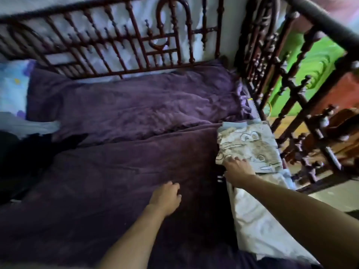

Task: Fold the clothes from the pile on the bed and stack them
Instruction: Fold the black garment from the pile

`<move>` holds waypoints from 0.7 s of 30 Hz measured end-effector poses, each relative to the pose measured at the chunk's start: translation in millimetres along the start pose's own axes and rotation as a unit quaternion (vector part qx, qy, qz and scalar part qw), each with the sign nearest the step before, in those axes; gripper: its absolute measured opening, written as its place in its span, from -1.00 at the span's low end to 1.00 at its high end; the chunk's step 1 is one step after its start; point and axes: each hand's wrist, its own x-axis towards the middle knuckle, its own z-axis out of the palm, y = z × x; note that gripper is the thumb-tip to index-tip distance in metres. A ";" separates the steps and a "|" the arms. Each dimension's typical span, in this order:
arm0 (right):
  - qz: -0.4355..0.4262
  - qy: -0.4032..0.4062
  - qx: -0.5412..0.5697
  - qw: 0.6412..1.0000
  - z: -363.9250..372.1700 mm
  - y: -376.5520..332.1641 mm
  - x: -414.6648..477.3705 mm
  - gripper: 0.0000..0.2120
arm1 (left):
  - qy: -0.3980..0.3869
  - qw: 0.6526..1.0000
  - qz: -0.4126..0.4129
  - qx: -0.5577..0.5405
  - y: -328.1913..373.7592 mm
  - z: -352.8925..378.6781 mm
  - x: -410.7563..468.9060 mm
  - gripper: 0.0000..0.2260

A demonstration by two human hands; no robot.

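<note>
A folded light blue and beige patterned garment (250,144) lies at the right edge of the bed, on top of a pale sheet. My right hand (238,169) rests flat on its near edge, fingers spread, gripping nothing. Just under that hand a dark garment with small white stripes (220,178) shows. My left hand (166,198) hovers over the purple blanket (120,171) with its fingers loosely curled and nothing in it. At the far left lies a dark pile of clothes (25,152), partly out of view.
A dark red carved headboard (116,41) runs along the far side, and a carved rail (287,98) bounds the right side. A light blue pillow (13,90) sits at the left. A white sheet (258,224) lies near right. A green wall shows beyond the rail.
</note>
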 end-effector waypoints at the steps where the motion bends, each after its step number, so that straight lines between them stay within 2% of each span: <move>1: -0.016 0.011 0.007 1.000 -5.9 -25.6 -11.7 -0.70 | 0.013 1.000 -0.017 -0.005 -19.1 -2.2 -25.5 -0.68; 6: -0.137 0.058 0.031 0.988 -38.8 -156.8 -63.1 -0.76 | 0.084 0.991 -0.100 -0.032 -113.9 -14.2 -162.7 -0.74; 11: -0.244 0.089 0.013 0.966 -73.5 -290.2 -99.7 -0.78 | 0.149 0.966 -0.200 -0.070 -206.7 -25.6 -284.6 -0.77; 15: -0.318 0.119 -0.002 0.941 -100.8 -381.0 -114.2 -0.75 | 0.185 0.944 -0.258 -0.087 -268.5 -34.0 -346.6 -0.79; 21: -0.378 0.107 -0.026 0.919 -116.0 -504.7 -93.0 -0.77 | 0.196 0.927 -0.302 -0.103 -363.2 -38.8 -390.4 -0.80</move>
